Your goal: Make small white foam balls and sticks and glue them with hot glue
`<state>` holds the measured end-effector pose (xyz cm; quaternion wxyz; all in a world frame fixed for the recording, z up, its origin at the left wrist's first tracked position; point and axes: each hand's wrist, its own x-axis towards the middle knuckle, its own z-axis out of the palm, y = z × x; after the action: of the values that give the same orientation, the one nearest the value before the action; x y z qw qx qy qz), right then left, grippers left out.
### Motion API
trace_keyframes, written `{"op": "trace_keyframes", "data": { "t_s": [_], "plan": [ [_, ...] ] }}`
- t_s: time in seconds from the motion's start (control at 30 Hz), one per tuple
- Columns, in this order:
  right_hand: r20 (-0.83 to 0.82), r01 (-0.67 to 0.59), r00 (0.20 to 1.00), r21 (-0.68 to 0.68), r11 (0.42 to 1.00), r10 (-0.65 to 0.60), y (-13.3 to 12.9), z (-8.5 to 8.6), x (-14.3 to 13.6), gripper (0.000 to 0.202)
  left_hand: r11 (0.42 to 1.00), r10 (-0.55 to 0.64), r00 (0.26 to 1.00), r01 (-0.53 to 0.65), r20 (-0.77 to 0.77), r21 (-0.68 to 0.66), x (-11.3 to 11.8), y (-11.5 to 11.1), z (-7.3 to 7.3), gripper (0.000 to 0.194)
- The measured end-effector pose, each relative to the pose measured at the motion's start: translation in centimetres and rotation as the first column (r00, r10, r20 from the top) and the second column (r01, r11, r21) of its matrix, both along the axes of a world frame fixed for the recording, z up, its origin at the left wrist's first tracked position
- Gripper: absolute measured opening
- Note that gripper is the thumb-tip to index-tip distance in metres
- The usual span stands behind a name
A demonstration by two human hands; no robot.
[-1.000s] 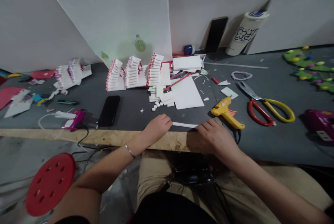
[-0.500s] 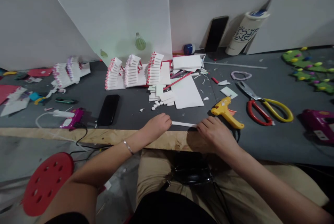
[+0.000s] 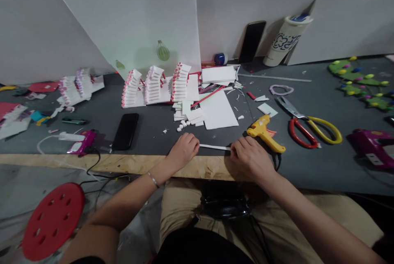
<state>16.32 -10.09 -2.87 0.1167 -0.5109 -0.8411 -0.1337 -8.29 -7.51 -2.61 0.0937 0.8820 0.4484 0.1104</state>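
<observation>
Between my two hands a thin white strip (image 3: 214,147) runs level, close to the front edge of the grey table. My left hand (image 3: 186,149) is closed on its left end, fingers curled. The right end is gripped by my right hand (image 3: 248,153), its fingertips bent down over it. What the strip is made of I cannot tell. Just beyond my left hand lie several small white lumps (image 3: 183,125) and a pile of white pieces (image 3: 193,115). A yellow glue gun (image 3: 265,133) rests on its side right of my right hand.
Behind stand white fan-shaped pieces with red tips (image 3: 181,83). Scissors (image 3: 300,122) with red and yellow handles lie at right, near a purple power strip (image 3: 371,145). A black phone (image 3: 125,131) lies at left; a white tumbler (image 3: 285,42) leans at the back. A red stool (image 3: 53,221) stands below.
Both hands keep hold of the strip in nearly the same place. The whole view has shifted slightly, so things appear a little further left.
</observation>
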Motion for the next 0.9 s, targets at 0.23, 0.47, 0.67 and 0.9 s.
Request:
{"op": "trace_keyframes", "data": {
  "t_s": [0.23,0.47,0.67,0.9],
  "plan": [
    [0.045,0.033,0.998,-0.020,0.999,-0.032,-0.3,-0.2,0.0,0.023,0.997,0.041,0.999,-0.043,-0.027,-0.069,0.2,0.2,0.6,0.015],
    [0.042,0.065,0.997,-0.097,0.993,-0.061,0.2,0.3,0.3,0.021,0.977,0.081,0.996,-0.086,-0.034,-0.194,0.3,1.2,1.6,0.015],
    [-0.066,0.013,0.997,-0.245,0.969,-0.030,1.5,0.4,0.8,0.015,0.975,0.017,0.997,0.000,0.074,-0.224,0.6,1.7,2.2,0.011],
    [-0.199,-0.158,0.973,-0.191,0.969,0.120,0.8,0.5,0.4,0.018,0.987,-0.145,0.989,0.141,-0.042,-0.084,0.5,0.5,1.2,0.016]
  ]
}}
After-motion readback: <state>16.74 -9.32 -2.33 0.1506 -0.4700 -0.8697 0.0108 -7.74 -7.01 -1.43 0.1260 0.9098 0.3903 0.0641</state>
